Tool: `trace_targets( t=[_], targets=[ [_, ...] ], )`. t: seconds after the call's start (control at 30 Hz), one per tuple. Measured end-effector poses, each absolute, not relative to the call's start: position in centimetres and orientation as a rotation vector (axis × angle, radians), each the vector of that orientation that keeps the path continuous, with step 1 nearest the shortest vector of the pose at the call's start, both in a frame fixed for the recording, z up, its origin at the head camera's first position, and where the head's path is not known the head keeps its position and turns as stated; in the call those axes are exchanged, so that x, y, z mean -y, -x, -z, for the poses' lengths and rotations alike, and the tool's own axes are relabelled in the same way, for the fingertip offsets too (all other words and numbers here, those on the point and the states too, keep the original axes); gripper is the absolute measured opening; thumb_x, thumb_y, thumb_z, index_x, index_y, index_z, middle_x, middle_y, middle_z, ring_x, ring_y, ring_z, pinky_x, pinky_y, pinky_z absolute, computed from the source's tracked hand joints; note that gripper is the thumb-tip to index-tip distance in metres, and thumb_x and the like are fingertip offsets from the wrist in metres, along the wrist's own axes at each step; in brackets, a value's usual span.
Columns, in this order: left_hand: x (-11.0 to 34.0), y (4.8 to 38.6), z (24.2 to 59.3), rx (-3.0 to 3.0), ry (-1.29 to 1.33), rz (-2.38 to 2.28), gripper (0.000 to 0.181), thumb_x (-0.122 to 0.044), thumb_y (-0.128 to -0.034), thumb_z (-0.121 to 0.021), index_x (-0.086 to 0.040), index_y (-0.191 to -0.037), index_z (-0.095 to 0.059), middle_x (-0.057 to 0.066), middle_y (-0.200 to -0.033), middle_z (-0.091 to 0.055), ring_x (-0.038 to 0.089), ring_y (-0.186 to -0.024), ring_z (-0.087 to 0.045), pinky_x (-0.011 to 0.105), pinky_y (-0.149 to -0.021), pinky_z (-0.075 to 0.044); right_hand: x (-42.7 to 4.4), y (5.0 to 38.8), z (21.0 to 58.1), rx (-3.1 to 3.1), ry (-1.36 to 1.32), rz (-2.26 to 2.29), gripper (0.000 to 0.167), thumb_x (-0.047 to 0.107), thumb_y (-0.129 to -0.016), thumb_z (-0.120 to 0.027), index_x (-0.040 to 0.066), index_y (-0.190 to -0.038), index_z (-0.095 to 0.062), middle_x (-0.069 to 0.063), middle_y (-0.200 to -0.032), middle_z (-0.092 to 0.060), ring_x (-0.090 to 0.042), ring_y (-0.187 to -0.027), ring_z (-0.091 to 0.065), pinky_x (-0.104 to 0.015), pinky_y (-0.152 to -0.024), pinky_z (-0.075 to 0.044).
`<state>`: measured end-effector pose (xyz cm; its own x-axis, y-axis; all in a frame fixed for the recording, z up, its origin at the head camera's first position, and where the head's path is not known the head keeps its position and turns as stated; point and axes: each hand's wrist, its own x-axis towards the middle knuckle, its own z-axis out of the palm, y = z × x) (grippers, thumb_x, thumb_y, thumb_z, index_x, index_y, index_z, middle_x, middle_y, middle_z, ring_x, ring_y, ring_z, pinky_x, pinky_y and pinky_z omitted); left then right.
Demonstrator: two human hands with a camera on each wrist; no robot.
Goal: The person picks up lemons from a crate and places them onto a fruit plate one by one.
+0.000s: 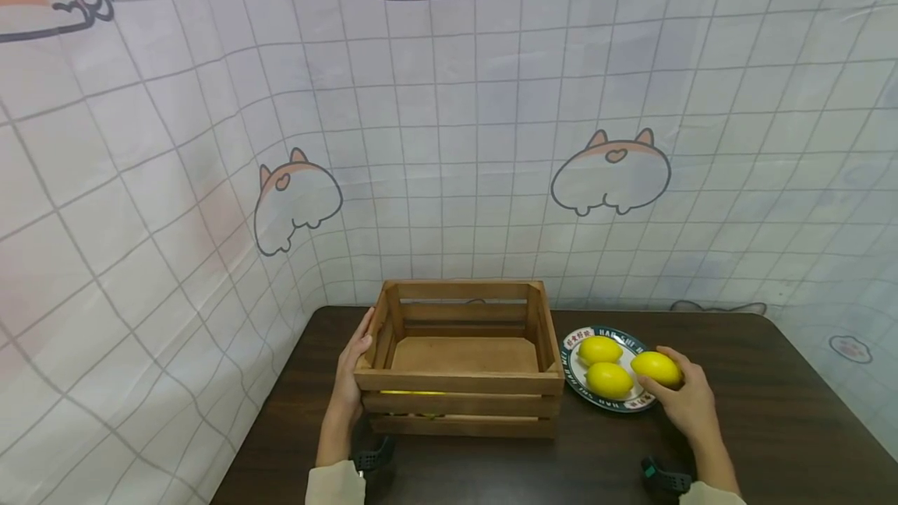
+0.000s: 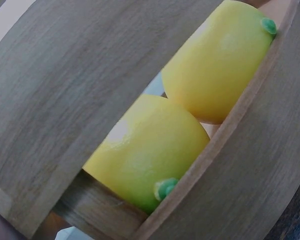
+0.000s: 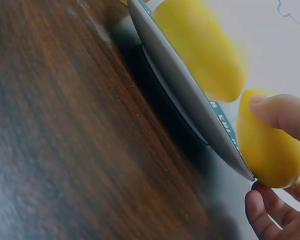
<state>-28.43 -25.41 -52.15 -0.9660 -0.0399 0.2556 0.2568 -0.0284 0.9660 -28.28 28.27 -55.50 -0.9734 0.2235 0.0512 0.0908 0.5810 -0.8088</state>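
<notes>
My right hand holds a yellow lemon between thumb and fingers at the right rim of a round plate. In the right wrist view the thumb lies on one side of that lemon and fingers on the other. Two more lemons, one behind and one in front, sit on the plate. My left hand rests against the left side of a slatted wooden crate. Through its slats the left wrist view shows two lemons with green stem ends inside.
The crate and plate stand side by side on a dark wooden table. Behind them hangs a pale gridded cloth with cartoon dogs. Each wrist wears a black strap device.
</notes>
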Motion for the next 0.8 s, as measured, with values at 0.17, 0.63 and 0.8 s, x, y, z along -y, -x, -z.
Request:
trace_targets(
  t=[0.17,0.63,0.8],
  targets=[
    [25.4,28.4,52.06,2.029,0.229,2.11,0.057,-0.035,-0.1059,-0.038,-0.029,-0.163,-0.031,-0.003,-0.171,-0.021,0.031,-0.159,-0.013,0.07,-0.122,-0.009,-28.12,28.56,55.81,2.674,0.216,-1.305,0.079,0.041,-0.093,-0.074,0.008,-0.156,-0.038,-0.033,-0.143,-0.036,-0.046,-0.117,-0.044,-0.061,-0.094,-0.041],
    [25.38,28.29,51.95,2.031,0.242,2.118,0.058,-0.035,-0.1062,-0.037,-0.027,-0.163,-0.029,0.0,-0.172,-0.02,0.034,-0.159,-0.013,0.072,-0.121,-0.01,-28.18,28.48,56.02,2.723,0.043,-1.248,0.068,0.038,-0.102,-0.062,0.003,-0.156,-0.038,-0.037,-0.142,-0.036,-0.051,-0.119,-0.041,-0.061,-0.091,-0.043],
    [25.3,28.22,51.91,2.035,0.233,2.126,0.061,-0.036,-0.106,-0.038,-0.023,-0.164,-0.026,0.002,-0.172,-0.019,0.035,-0.158,-0.014,0.072,-0.12,-0.012,-28.2,28.31,55.99,2.736,0.044,-1.251,0.07,0.041,-0.102,-0.06,0.003,-0.156,-0.035,-0.038,-0.144,-0.035,-0.052,-0.119,-0.041,-0.064,-0.092,-0.043]
  ],
)
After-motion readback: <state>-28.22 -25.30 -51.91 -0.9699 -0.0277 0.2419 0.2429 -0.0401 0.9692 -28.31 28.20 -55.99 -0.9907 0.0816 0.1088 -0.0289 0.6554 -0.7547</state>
